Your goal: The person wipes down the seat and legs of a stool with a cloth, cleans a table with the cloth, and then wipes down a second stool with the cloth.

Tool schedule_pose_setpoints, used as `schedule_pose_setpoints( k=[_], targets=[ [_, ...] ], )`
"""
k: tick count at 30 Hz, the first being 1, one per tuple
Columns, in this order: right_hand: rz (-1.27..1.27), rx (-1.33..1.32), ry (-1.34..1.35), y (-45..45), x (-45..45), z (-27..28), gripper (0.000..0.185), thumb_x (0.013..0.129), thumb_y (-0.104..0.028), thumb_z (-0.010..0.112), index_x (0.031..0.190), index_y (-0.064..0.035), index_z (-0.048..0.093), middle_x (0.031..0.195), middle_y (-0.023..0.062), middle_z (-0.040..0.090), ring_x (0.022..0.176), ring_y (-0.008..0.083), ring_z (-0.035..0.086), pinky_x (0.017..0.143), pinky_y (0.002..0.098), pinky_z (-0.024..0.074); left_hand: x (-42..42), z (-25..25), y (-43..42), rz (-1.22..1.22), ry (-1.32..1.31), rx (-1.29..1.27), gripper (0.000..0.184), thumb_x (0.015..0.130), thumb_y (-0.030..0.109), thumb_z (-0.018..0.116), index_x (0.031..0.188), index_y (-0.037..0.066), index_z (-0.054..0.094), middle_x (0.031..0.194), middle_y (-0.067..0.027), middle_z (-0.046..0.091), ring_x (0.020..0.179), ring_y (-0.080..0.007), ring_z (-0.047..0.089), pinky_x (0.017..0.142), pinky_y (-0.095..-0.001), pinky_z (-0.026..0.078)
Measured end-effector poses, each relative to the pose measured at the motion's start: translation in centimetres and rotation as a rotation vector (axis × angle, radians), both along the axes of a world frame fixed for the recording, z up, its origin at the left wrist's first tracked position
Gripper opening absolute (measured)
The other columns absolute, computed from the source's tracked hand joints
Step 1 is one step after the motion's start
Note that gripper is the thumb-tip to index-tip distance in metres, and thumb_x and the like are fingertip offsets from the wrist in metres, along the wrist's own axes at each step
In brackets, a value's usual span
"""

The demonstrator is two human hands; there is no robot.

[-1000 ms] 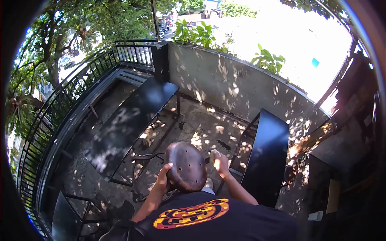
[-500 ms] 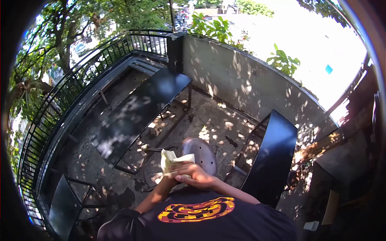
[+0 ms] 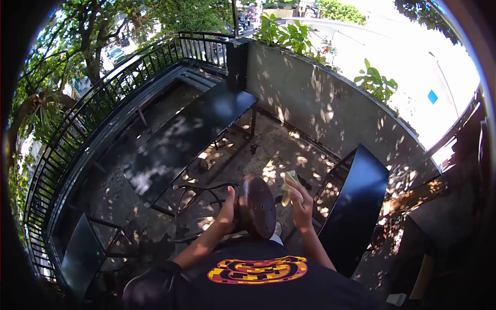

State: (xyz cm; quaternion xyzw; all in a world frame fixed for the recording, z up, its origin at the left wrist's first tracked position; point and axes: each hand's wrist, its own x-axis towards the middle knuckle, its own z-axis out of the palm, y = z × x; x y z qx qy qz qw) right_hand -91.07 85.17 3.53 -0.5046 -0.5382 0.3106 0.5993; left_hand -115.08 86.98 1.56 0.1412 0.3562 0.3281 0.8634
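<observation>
A stool with a round, dark brown seat (image 3: 260,206) is tipped over in front of me, its seat nearly on edge and dotted with small holes. Its dark bent metal legs (image 3: 180,200) point to the left. My left hand (image 3: 226,213) grips the stool on the underside of the seat, thumb up, with its fingers mostly hidden. To the right of the seat and apart from it, my right hand (image 3: 302,206) is closed on a pale yellow cloth (image 3: 289,187), part of which sticks out past the fingers.
A long black table (image 3: 191,129) stands at the left, near a bench and black railing (image 3: 129,77). Another dark table (image 3: 356,201) is to the right, a smaller one (image 3: 82,248) at lower left. A concrete wall (image 3: 320,93) runs behind. The floor is sun-dappled.
My hands, together at the cloth before, have parted. The left has gone to the stool, and the right has moved right with the cloth. The seat has turned more edge-on.
</observation>
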Motion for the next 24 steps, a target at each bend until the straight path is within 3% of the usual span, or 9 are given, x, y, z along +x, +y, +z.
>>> schedule_pose_setpoints(
  k=[4, 5, 10, 12, 16, 19, 21, 22, 24],
  targets=[
    [0.256, 0.329, -0.689, 1.9, -4.7, 4.5, 0.027, 0.093, -0.02, 0.067, 0.115, -0.0081, 0.074, 0.121, 0.0095, 0.072, 0.108, 0.0313, 0.065, 0.098, 0.0407, 0.0479, 3.0, -3.5, 0.9, 0.004, 0.01, 0.16, 0.07, 0.107, 0.063, 0.027, 0.135, 0.005, 0.057, 0.119, -0.0111, 0.067, 0.113, -0.0259, 0.064, 0.101, -0.0403, 0.05],
    [0.228, 0.353, -0.677, 2.5, -4.7, 3.8, 0.025, 0.092, -0.02, 0.067, 0.113, -0.0084, 0.074, 0.117, 0.0087, 0.072, 0.105, 0.0312, 0.064, 0.096, 0.0407, 0.0481, 3.2, -2.8, 0.6, 0.06, 0.078, 0.181, 0.057, 0.111, 0.047, 0.027, 0.135, 0.005, 0.057, 0.12, -0.011, 0.067, 0.113, -0.0236, 0.064, 0.1, -0.038, 0.051],
    [-0.239, 0.108, -0.829, 7.6, -0.3, -1.7, 0.023, 0.093, -0.026, 0.064, 0.085, -0.0067, 0.074, 0.086, 0.01, 0.073, 0.089, 0.0313, 0.064, 0.084, 0.041, 0.0504, 3.1, -3.1, 1.2, -0.075, 0.143, 0.249, 0.048, 0.11, 0.036, 0.029, 0.127, 0.005, 0.061, 0.114, -0.0096, 0.069, 0.102, -0.0184, 0.067, 0.096, -0.0363, 0.053],
    [-0.117, -0.44, -0.69, 9.9, 4.3, -7.3, 0.03, 0.098, -0.032, 0.061, 0.098, -0.0075, 0.077, 0.089, 0.0088, 0.073, 0.078, 0.0257, 0.062, 0.075, 0.0369, 0.049, 2.9, -3.8, 1.1, -0.044, 0.049, 0.198, 0.048, 0.11, 0.037, 0.03, 0.124, 0.005, 0.063, 0.112, -0.0099, 0.07, 0.1, -0.018, 0.067, 0.094, -0.036, 0.054],
    [0.014, -0.44, 0.016, 9.6, 3.7, -11.7, 0.037, 0.103, -0.04, 0.058, 0.109, -0.0098, 0.078, 0.087, -0.001, 0.07, 0.084, 0.011, 0.062, 0.07, 0.0294, 0.0483, 1.6, -5.2, 2.0, 0.002, 0.115, 0.277, 0.05, 0.109, 0.038, 0.031, 0.131, 0.005, 0.061, 0.118, -0.009, 0.069, 0.107, -0.0201, 0.065, 0.097, -0.0361, 0.052],
    [0.134, -0.083, 0.186, 4.9, -3.5, -2.3, 0.032, 0.104, -0.027, 0.058, 0.124, -0.0071, 0.073, 0.113, 0.0062, 0.07, 0.103, 0.015, 0.061, 0.092, 0.0298, 0.0481, 1.8, -5.6, 2.0, -0.015, 0.112, 0.289, 0.05, 0.108, 0.04, 0.033, 0.136, 0.006, 0.058, 0.121, -0.0097, 0.067, 0.108, -0.0223, 0.066, 0.096, -0.0392, 0.054],
    [0.201, 0.232, -0.324, 4.0, -6.0, -1.6, 0.026, 0.104, -0.023, 0.058, 0.12, -0.0106, 0.075, 0.121, 0.0109, 0.073, 0.104, 0.0246, 0.06, 0.095, 0.0359, 0.0482, 2.2, -7.2, 2.3, 0.004, 0.126, 0.295, 0.051, 0.106, 0.043, 0.037, 0.136, 0.006, 0.056, 0.122, -0.0103, 0.066, 0.108, -0.0237, 0.067, 0.095, -0.0408, 0.056],
    [0.343, 0.16, -0.401, 3.1, -6.9, -0.1, 0.026, 0.104, -0.024, 0.058, 0.118, -0.0105, 0.075, 0.13, 0.0097, 0.069, 0.107, 0.0272, 0.059, 0.098, 0.0381, 0.0463, 1.5, -10.4, 2.9, -0.059, 0.065, 0.177, 0.048, 0.104, 0.04, 0.045, 0.136, 0.007, 0.056, 0.124, -0.0112, 0.066, 0.109, -0.0233, 0.066, 0.095, -0.0402, 0.056],
    [0.625, 0.189, -0.401, 1.3, -7.7, -0.6, 0.029, 0.105, -0.029, 0.056, 0.116, -0.0099, 0.076, 0.128, 0.0055, 0.07, 0.109, 0.0273, 0.058, 0.103, 0.0379, 0.043, -0.1, -14.2, 2.6, -0.011, -0.16, 0.399, 0.043, 0.101, 0.034, 0.055, 0.134, 0.007, 0.057, 0.125, -0.0117, 0.065, 0.108, -0.0225, 0.067, 0.092, -0.0393, 0.057]
  ],
)
